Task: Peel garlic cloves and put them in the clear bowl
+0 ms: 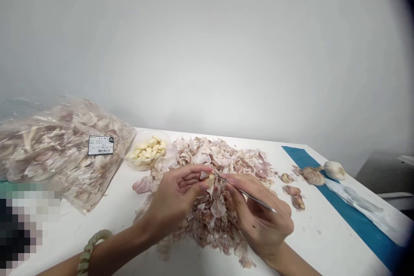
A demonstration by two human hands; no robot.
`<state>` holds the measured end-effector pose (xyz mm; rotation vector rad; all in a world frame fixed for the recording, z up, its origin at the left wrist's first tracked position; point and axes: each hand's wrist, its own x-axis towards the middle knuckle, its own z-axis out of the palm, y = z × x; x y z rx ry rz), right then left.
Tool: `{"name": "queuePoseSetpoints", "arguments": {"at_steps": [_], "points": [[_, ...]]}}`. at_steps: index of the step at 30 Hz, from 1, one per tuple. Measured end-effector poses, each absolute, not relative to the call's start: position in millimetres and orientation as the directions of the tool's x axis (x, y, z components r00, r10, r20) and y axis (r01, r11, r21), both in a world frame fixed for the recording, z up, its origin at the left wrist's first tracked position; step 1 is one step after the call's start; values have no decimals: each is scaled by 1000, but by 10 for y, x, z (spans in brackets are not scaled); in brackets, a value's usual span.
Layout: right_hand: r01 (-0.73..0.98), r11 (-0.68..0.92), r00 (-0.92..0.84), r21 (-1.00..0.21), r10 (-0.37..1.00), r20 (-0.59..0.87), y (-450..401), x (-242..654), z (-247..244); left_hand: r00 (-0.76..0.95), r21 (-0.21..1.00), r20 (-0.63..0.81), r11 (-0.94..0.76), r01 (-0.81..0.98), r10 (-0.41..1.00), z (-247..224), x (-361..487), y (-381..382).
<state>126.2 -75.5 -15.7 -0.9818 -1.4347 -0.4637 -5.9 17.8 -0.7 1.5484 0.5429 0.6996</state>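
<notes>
Between the thumb and fingers of my left hand (pixel 176 200) is a garlic clove (pixel 209 179), partly peeled, with papery skin still on it. My right hand (pixel 258 211) grips a thin metal tool (pixel 255 199) like a pen, its tip at the clove; the kind of tool is not clear. Both hands are over a wide heap of garlic skins (pixel 223 159) on the white table. Behind my left hand, a clear round bowl (pixel 142 167) holds several peeled cloves (pixel 150 148).
A clear plastic bag (pixel 64 146) with a price label, full of garlic skins, lies at the left. On the right are a whole garlic bulb (pixel 334 170), an opened bulb (pixel 313 176), loose cloves (pixel 296 197), a blue strip (pixel 343 207) and a white plastic bag (pixel 359 202). A wall (pixel 207 51) stands behind.
</notes>
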Motion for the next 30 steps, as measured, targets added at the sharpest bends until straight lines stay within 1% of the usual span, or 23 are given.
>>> {"name": "queuePoseSetpoints", "arguments": {"at_steps": [3, 6, 12, 16, 19, 23, 27, 30], "points": [[794, 534, 153, -291, 288, 945, -756, 1267, -162, 687, 989, 140, -134, -62, 713, -26, -65, 163], [807, 505, 188, -307, 274, 943, -766, 1292, -170, 694, 987, 155, -134, -85, 703, -39, -72, 145], [805, 494, 217, -329, 271, 938, -768, 1337, -174, 743, 993, 82, 9, -118, 664, 7, -79, 130], [793, 495, 249, -356, 270, 930, -763, 1341, -168, 730, 993, 108, -38, -112, 675, 32, -81, 133], [771, 496, 269, -399, 315, 910, -762, 1345, -167, 711, 992, 118, -57, -109, 693, 26, -72, 136], [751, 504, 272, -426, 353, 895, -758, 1347, -169, 728, 988, 103, 12, -151, 678, 3, -53, 147], [769, 505, 255, -392, 320, 912, -759, 1358, -170, 761, 986, 59, 83, -147, 647, -4, -57, 149], [768, 521, 246, -372, 297, 923, -769, 1371, -170, 801, 971, -18, 203, -130, 599, 0, -72, 137]]}}
